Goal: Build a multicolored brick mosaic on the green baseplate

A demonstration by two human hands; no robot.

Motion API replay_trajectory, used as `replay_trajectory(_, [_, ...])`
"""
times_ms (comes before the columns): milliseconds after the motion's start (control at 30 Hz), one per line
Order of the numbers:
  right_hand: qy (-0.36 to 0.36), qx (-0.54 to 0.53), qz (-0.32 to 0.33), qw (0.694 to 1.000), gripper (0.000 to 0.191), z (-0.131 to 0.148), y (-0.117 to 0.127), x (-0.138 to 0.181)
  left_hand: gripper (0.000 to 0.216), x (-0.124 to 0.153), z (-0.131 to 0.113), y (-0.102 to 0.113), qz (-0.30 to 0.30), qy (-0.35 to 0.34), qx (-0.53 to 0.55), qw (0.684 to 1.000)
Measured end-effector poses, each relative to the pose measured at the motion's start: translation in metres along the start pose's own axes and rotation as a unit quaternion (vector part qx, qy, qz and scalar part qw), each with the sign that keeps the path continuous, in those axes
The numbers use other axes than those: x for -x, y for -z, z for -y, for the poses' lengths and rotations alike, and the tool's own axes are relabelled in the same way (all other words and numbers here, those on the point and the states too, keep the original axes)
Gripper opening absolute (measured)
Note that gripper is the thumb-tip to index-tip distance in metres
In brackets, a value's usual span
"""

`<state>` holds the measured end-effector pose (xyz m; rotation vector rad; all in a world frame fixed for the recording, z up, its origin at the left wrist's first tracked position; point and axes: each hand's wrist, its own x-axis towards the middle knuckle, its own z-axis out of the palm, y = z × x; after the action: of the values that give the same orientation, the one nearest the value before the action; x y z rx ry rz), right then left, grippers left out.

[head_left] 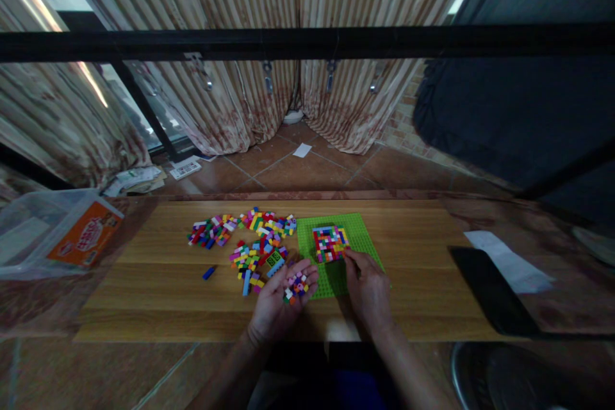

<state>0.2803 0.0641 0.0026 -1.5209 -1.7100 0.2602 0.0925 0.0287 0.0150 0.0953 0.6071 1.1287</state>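
My left hand [278,301] lies palm up, its fingers curled a little around a heap of small toy bricks [296,286] in pink, white, orange and other colours. A green baseplate [362,237] rests on the table, bearing a flat square of multicoloured bricks [330,243] with a few gaps. At the lower right corner of that square, my right hand [369,285] pinches what looks like a small toy brick, mostly hidden by the fingertips. Loose bricks [245,256] spread in several piles to the left of the baseplate.
The wooden table [154,269] carries a lone blue brick [208,273] on its left side. A clear plastic box [43,230] with an orange label stands off the left end. To the right are a black flat object [490,288] and white paper [509,262]. A dark bar [307,43] crosses beyond.
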Motion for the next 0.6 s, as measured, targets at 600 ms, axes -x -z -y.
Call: replay_trajectory(600, [-0.185, -0.179, -0.015, 0.966, 0.028, -0.0019, -0.0047, -0.0099, 0.039, 0.0008, -0.0008, -0.0055, -0.010, -0.004, -0.007, 1.000])
